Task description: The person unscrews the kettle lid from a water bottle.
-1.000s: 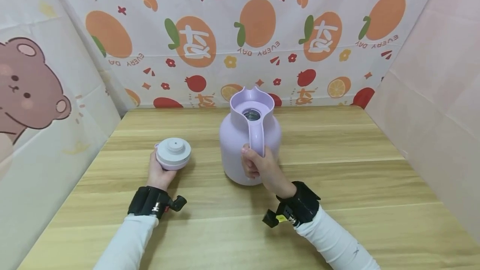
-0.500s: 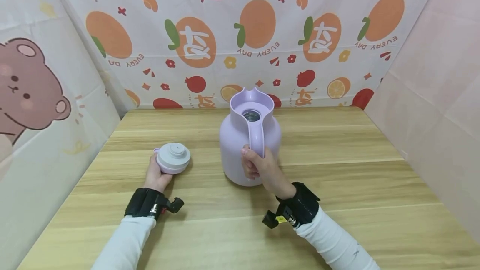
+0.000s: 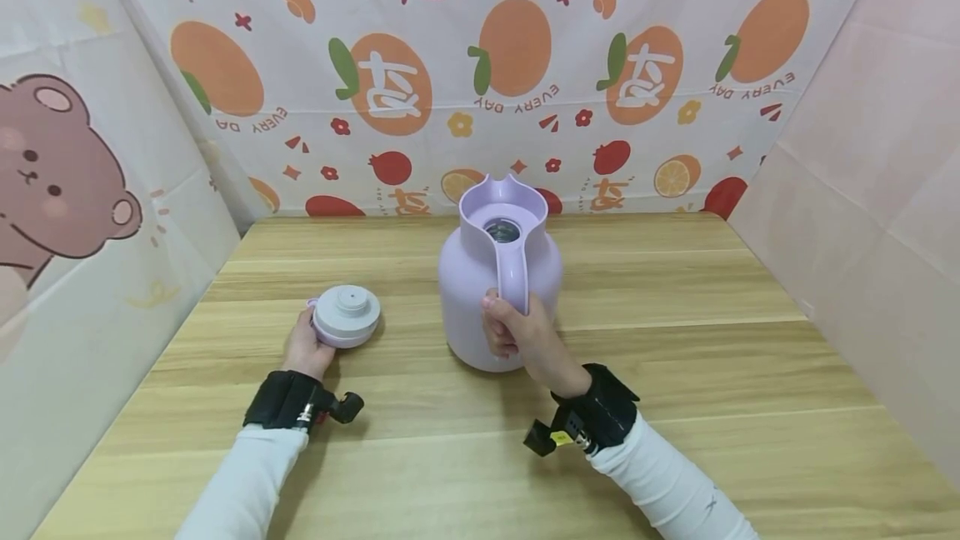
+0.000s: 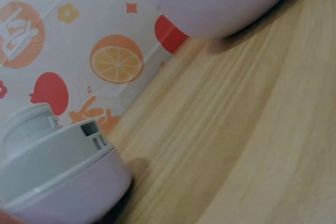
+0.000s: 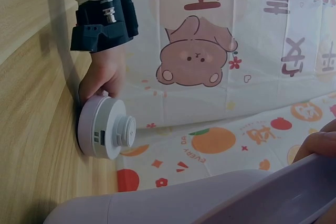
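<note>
A lilac vacuum jug (image 3: 465, 298) stands upright on the wooden table, its top uncovered and the round mouth (image 3: 502, 230) showing. Around its handle (image 3: 513, 273) curl the fingers of my right hand (image 3: 525, 336). To the left, the jug's lid (image 3: 347, 315) lies upside down on the table, grey plug side up and lilac rim below. My left hand (image 3: 306, 348) holds the lid at its near left edge, beside a small lilac tab. In the right wrist view the lid (image 5: 107, 129) sits at the tabletop with my left hand (image 5: 105, 74) on its rim; some fingertips are hidden.
The wooden table (image 3: 675, 290) reaches back to a fruit-print cloth (image 3: 465, 140). A bear-print cloth (image 3: 105, 273) borders the left side and a pale cloth (image 3: 862, 215) the right. Black camera straps (image 3: 281, 400) circle both wrists.
My left hand has come down and slightly toward me with the lid, which now lies on the table; the hand has since drawn back a little. The right hand and jug have not moved.
</note>
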The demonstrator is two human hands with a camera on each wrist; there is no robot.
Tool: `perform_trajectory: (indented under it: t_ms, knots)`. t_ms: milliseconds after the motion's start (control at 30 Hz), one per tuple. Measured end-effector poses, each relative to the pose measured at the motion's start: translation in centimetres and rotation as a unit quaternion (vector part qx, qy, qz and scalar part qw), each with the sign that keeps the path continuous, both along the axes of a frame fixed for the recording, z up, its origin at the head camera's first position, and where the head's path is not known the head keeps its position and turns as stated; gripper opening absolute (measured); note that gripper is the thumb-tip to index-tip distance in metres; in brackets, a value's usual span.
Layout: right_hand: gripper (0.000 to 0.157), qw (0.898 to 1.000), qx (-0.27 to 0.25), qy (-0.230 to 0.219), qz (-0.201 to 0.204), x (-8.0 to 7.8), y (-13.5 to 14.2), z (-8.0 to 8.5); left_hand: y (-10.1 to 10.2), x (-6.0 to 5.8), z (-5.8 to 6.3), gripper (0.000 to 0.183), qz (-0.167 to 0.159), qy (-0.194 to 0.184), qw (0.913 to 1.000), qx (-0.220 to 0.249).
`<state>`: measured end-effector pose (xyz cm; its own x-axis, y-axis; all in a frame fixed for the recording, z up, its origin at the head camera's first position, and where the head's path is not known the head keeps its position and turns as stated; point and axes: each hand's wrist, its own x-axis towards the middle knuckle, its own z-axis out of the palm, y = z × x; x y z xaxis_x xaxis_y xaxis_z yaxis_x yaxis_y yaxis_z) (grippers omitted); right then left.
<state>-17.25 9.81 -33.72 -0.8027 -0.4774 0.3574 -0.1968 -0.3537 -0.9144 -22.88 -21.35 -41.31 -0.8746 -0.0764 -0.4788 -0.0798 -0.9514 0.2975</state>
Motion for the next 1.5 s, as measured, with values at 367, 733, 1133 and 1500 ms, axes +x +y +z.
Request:
perform_trajectory:
  t_ms: [367,733,1133,1500]
  knots:
    - [0.030,1.000,-0.004,0.000,-0.002,0.0,0.0,0.1,-0.2,-0.4,1.2,0.053,0.037,-0.080,0.9796,-0.181]
    - [0.029,1.000,-0.005,0.008,0.000,0.0,0.1,0.0,0.4,-0.6,0.7,0.048,0.093,-0.099,0.9586,-0.250]
    - [0.029,1.000,-0.006,-0.008,-0.004,0.0,0.0,0.2,1.3,-1.2,0.6,0.043,0.139,-0.113,0.9418,-0.285]
    - [0.026,0.995,0.028,0.068,-0.071,0.1,-0.3,0.4,0.8,-0.7,0.6,0.045,0.154,-0.107,0.9569,-0.221]
